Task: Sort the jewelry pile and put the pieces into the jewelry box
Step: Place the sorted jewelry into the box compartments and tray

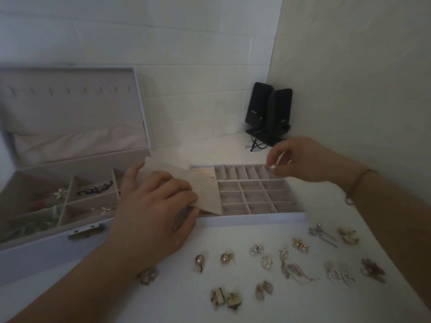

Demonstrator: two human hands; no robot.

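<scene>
Looking through the head camera, I see my left hand [152,206] resting on a beige flap [200,190] that lies tilted across the left end of the divided tray [254,216]; the fingers lie over its top and the thumb tucks under its near edge, so the hand holds the flap. My right hand [300,159] hovers over the tray's far right corner with thumb and fingers pinched together; something small and pale may be between them, but it is too blurred for me to say what. A thin bracelet [354,185] circles that wrist.

The tray sits on the white table [182,297], just right of the open jewelry box [46,250], whose lid [70,108] stands upright against the wall. Inside the box's compartments I make out a dark tangled piece [95,186] and a few small light pieces.

The jewelry pile is spread out on the table in front of the tray: two rounded pearl-like earrings [213,259], several gold and clear pieces [300,245], a silver hair clip [323,235] and a dark cluster [372,270] at far right. Another piece [148,276] lies beside my left forearm.

Two black speakers [268,110] stand in the far corner.
</scene>
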